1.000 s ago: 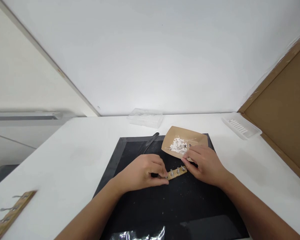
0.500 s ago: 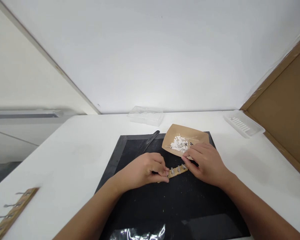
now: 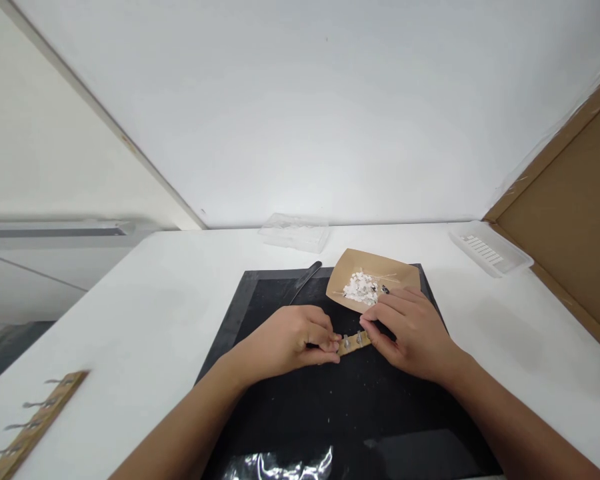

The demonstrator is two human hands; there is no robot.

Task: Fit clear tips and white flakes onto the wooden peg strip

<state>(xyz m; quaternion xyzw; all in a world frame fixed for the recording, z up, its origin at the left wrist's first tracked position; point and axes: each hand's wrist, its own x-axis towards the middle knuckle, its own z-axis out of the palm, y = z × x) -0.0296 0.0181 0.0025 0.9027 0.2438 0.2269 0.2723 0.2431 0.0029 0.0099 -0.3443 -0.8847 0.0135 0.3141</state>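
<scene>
A narrow wooden strip (image 3: pixel 356 344) with small upright metal clips lies on the black mat, between my two hands. My left hand (image 3: pixel 307 337) is closed on the strip's left end, thumb in front and fingers behind. At the right end, my right hand (image 3: pixel 405 330) is closed with thumb and fingertips pinched together on the strip, covering the clip there. Whether a small piece sits in that pinch is hidden. Two clips show between the hands. Just behind my right hand stands a brown paper tray (image 3: pixel 341 275) with small white bits (image 3: pixel 361 288) in it.
Black tweezers (image 3: pixel 307 277) rest near the mat's (image 3: pixel 360 407) back edge. Behind them lies a clear plastic case (image 3: pixel 295 232). A translucent tray (image 3: pixel 493 252) with white pieces stands at right, by a cardboard panel (image 3: pixel 575 207). Another clip-bearing wooden strip (image 3: pixel 43 423) is at lower left.
My right fingertips have shifted slightly left along the strip and now cover its rightmost clip. My left hand keeps its grip. The whole view has shifted slightly.
</scene>
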